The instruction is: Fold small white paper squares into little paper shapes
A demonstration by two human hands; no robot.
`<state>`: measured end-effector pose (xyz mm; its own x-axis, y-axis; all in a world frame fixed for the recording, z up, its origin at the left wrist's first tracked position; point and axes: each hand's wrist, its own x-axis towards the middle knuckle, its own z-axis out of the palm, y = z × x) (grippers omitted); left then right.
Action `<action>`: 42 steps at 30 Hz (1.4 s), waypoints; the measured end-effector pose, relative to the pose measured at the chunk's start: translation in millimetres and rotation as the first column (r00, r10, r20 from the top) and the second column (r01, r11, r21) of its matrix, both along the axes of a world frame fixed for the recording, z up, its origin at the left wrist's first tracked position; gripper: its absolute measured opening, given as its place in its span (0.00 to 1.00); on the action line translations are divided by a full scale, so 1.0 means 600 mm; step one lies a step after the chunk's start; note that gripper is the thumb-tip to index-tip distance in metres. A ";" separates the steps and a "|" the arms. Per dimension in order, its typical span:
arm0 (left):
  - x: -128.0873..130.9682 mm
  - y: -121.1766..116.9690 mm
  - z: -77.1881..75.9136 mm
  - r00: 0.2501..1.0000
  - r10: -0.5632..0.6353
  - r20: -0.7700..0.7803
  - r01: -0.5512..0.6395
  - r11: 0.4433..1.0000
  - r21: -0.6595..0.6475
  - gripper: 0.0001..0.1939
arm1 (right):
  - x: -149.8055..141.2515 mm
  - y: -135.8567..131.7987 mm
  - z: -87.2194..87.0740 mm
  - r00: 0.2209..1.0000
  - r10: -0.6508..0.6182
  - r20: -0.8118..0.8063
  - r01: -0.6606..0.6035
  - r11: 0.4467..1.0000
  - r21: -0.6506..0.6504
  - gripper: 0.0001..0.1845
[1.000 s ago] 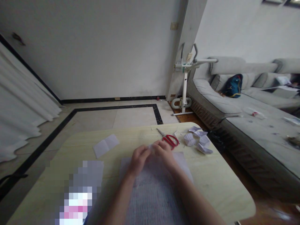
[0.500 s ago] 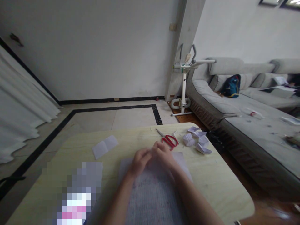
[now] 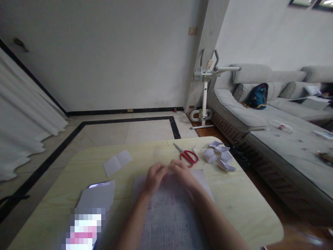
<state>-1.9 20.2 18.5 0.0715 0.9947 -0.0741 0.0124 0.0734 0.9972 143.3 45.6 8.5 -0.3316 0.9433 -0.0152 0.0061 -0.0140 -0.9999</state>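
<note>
A large sheet of paper (image 3: 171, 222) covered in rows of faint writing lies on the table in front of me. At its far edge, my left hand (image 3: 155, 177) and my right hand (image 3: 182, 174) meet with fingertips close together, curled down on pale paper. The fingers hide most of what they pinch, and slight blur softens them. Just beyond my right hand lie red-handled scissors (image 3: 189, 158), blades pointing away to the left. Several folded white paper pieces (image 3: 221, 156) sit in a cluster at the far right. A creased paper slip (image 3: 117, 163) rests at the far left.
The pale wooden table (image 3: 247, 205) has rounded corners. On its left lies a grey flat object (image 3: 97, 196) beside a bright, pixelated area. Beyond stand a white exercise machine (image 3: 205, 93) and a grey sofa (image 3: 281, 146) with a blue bag (image 3: 258, 96).
Both hands stay at the sheet's far edge, with only slight finger movement. The view shifts a little, and more of the grey flat object on the left shows outside the pixelated area.
</note>
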 end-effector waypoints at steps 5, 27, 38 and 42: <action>0.000 -0.001 0.001 0.997 -0.041 0.058 0.043 0.999 -0.032 0.14 | -0.003 -0.003 0.001 1.000 0.001 -0.018 -0.001 1.000 -0.005 0.15; 0.008 0.002 0.002 0.982 0.180 0.061 -0.185 0.980 0.075 0.14 | -0.009 -0.001 -0.007 1.000 0.002 -0.014 -0.002 1.000 -0.003 0.13; 0.004 0.008 -0.013 0.977 0.212 0.031 -0.213 0.976 0.045 0.11 | -0.007 -0.005 0.008 0.995 0.006 0.104 -0.018 0.993 0.113 0.13; 0.007 0.010 -0.015 0.962 0.274 0.001 -0.273 0.958 0.082 0.10 | -0.014 -0.004 0.008 0.991 -0.099 0.087 0.090 0.991 0.101 0.12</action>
